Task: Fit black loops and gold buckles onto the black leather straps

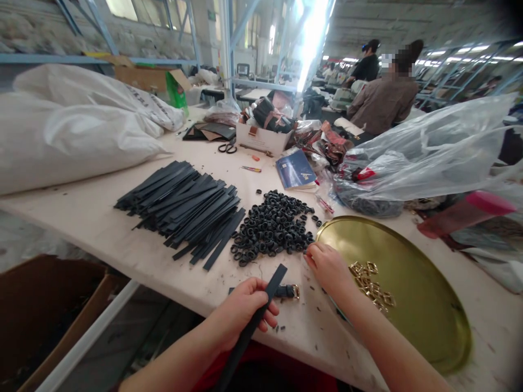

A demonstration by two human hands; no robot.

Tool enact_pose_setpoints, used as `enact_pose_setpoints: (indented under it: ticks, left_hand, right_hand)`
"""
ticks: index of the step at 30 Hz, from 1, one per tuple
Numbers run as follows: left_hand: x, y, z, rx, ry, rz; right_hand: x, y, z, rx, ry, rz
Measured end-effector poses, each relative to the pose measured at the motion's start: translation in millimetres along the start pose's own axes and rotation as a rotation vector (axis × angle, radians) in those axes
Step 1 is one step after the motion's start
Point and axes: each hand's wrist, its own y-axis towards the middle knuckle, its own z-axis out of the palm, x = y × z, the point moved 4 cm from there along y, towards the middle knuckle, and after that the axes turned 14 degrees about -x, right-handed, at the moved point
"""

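Observation:
In my left hand (247,307) is a long dark strap (255,318), pinched between thumb and fingers, its squared end pointing up and away. Beneath that hand, a finished-looking strap with a gold buckle (295,292) lies on the table. My right hand (324,264) is at the near right edge of a heap of small black loops (278,223), fingers bent together; whatever is between the fingertips is hidden. Left of the loops lies a pile of dark flat straps (183,204). Several gold buckles (373,286) rest on the round gold tray (429,321) beside my right forearm.
A blue booklet (296,170), black scissors (227,147) and a box of scraps (261,138) lie farther back. White sacks (81,130) fill the left side; a clear plastic bag (425,152) and a pink-capped bottle (466,215) stand right. Two people (384,98) are in the background.

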Motion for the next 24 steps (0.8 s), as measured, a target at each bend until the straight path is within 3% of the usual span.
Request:
enact_pose_setpoints:
  ticks: [3, 5, 7, 9, 12, 17, 20, 24]
  left_hand:
    - [1.2, 0.1, 3.3, 0.042, 0.066, 0.073]
    - [1.4, 1.0, 4.9, 0.032, 0.166, 0.206]
    - [1.5, 0.5, 5.2, -0.013, 0.300, 0.348]
    - [0.4, -2.8, 3.9, -0.076, 0.452, 0.469]
    - [-4.6, -12.8, 0.6, -0.129, 0.663, 0.596]
    - [-11.9, -29.3, -2.2, -0.030, 0.867, 0.669]
    - [-7.0, -33.8, 0.0, 0.070, 0.790, 0.589]
    - [11.0, -36.0, 5.2, 0.275, 0.550, 0.323]
  right_hand:
    - [13.1, -26.4, -3.4, 0.017, 0.661, 0.345]
    - [25.6, -45.6, -1.1, 0.061, 1.101, 0.632]
    - [38.4, -60.5, 0.9, 0.091, 1.377, 0.834]
    - [46.2, -69.6, 1.1, 0.081, 1.502, 0.935]
    - [48.3, -76.7, -1.0, 0.060, 1.483, 0.909]
    - [51.1, -84.8, -9.7, 0.123, 1.275, 0.674]
    - [61.2, -89.2, -13.7, 0.203, 1.267, 0.610]
    - [74.4, -97.0, -10.8, 0.175, 1.302, 0.624]
